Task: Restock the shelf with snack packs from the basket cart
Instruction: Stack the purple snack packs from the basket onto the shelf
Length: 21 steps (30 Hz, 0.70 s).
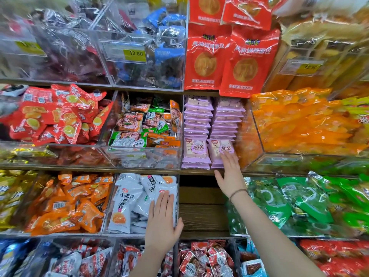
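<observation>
Between white packs (127, 198) and green packs (283, 198), bare wooden shelf (201, 214).

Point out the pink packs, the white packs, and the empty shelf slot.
pink packs (195, 149): head view, front pack's face.
white packs (127, 198): head view, large front pack's face.
empty shelf slot (201, 214): head view, bare wood back.

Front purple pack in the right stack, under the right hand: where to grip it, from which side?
Probably pinch the front purple pack by its top edge, coming from the front and above. It stands upright, face out, packed against the left stack and the bin wall, so its sides are blocked. The right hand lies flat on its lower face.
</observation>
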{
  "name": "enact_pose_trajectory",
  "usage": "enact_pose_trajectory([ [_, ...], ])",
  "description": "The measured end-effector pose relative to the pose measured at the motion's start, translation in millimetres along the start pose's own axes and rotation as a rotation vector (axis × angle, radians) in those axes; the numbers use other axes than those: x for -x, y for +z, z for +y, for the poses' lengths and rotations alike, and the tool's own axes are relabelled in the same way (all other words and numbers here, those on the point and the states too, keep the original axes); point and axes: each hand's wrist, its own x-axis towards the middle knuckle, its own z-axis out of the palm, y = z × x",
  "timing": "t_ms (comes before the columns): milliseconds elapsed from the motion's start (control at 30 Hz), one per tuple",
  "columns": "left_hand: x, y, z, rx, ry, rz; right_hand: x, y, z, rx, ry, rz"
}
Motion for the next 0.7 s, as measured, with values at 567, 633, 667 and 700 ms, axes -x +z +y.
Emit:
enact_pose_trajectory([
  [567, -1, 4, -2, 0.000, 0.008, 0.014, -26, 3, 4, 0.431, -0.061, 0.050],
  [633, 0, 3, -2, 0.013, 0.001, -0.005, -26, 4, 4, 0.433, -0.061, 0.044],
  [667, -1, 3, -2, 0.017, -0.001, -0.015, -26, 4, 4, 0.430, -0.060, 0.041],
  [700, -1, 4, -2, 0.019, 0.002, -0.023, -26, 4, 4, 0.423, -0.055, 0.040],
])
